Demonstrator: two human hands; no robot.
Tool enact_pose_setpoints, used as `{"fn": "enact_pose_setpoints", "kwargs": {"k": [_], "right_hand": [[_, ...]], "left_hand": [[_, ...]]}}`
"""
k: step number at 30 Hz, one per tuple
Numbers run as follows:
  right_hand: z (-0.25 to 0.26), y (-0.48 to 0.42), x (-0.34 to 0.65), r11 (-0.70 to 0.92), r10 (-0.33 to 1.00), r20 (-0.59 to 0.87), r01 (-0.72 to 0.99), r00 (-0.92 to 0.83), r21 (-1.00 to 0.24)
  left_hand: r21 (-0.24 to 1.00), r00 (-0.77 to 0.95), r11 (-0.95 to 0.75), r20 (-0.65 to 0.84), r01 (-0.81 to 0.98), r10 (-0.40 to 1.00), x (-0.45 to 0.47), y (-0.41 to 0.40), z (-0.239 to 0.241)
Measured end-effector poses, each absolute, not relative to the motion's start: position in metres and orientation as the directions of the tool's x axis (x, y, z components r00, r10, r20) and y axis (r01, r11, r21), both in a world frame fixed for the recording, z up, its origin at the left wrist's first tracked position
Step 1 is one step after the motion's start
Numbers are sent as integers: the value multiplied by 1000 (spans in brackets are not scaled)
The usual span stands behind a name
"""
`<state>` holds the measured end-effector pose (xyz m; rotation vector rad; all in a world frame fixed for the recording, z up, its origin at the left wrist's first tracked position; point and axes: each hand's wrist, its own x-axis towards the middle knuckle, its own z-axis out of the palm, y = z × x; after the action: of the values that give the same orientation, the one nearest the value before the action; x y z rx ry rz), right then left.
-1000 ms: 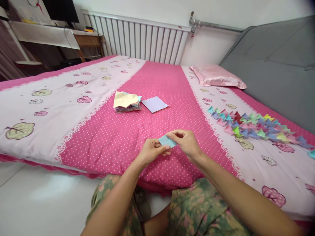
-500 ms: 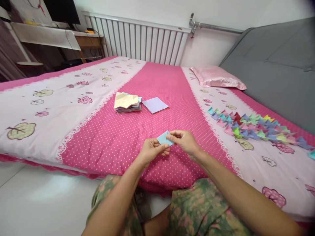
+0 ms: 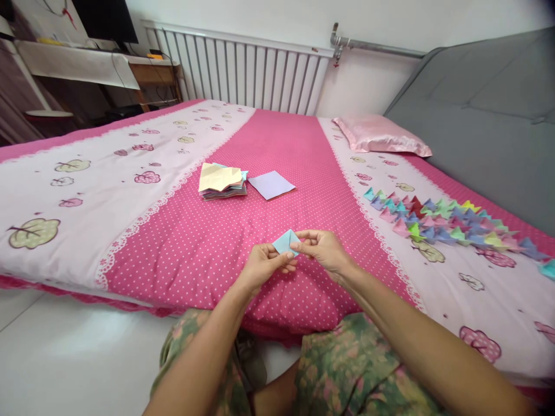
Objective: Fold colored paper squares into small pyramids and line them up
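Note:
A small light-blue folded paper [image 3: 285, 241] is held between my two hands, just above the pink dotted bedspread [image 3: 286, 144]. My left hand [image 3: 265, 263] pinches its lower left side, thumb on top and fingers beneath. On its right corner, my right hand [image 3: 318, 247] presses with the thumb while the fingers support it from behind. Crease lines cross the paper's face, and its underside is hidden. Beyond the hands lie a lilac square sheet [image 3: 272, 185] and, left of it, a stack of coloured paper [image 3: 221, 179] with a pale yellow sheet on top.
Rows of folded paper pieces [image 3: 451, 222] in many colours stand on the bed at the right. A pink pillow [image 3: 381, 136] lies behind them against a grey headboard [image 3: 481, 115]. A white radiator [image 3: 243, 66] lines the far wall, with a desk [image 3: 87, 66] at the left.
The blue paper has turned and tilted so that more of its creased face shows upward. My right thumb has shifted to its lower right edge. Both hands keep their hold.

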<state>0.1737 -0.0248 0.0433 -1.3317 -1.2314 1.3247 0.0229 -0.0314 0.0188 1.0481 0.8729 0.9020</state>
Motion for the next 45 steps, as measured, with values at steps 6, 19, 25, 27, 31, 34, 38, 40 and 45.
{"fn": "enact_pose_setpoints", "kwargs": {"k": [6, 19, 25, 27, 31, 34, 38, 40, 45], "right_hand": [[45, -24, 177, -127, 981, -142, 118, -129, -985], [39, -22, 178, -46, 957, -105, 214, -271, -976], [40, -25, 171, -52, 940, -101, 158, -326, -986], [40, -26, 168, -56, 945, -103, 159, -310, -986], [37, -27, 164, -86, 950, -133, 172, -281, -981], [37, -27, 164, -127, 939, -170, 158, -299, -979], [37, -28, 163, -162, 929, -196, 133, -315, -978], [36, -29, 161, -152, 932, -187, 134, -309, -979], [29, -28, 166, -118, 920, -212, 283, -329, -952]], "left_hand": [[952, 326, 172, -83, -252, 942, 18, -27, 18], [975, 250, 137, -91, -176, 964, 18, -26, 15], [969, 144, 43, -8, -242, 989, 21, -27, 16], [965, 144, 46, -8, -260, 989, 22, -27, 16], [956, 123, 62, -27, -288, 992, 22, -28, 15], [965, 88, 60, -39, -256, 995, 21, -26, 14], [974, 66, 31, -16, -224, 998, 21, -25, 13], [975, 58, 20, -8, -223, 998, 21, -25, 12], [991, 87, 38, -27, -125, 996, 21, -21, 7]]}}
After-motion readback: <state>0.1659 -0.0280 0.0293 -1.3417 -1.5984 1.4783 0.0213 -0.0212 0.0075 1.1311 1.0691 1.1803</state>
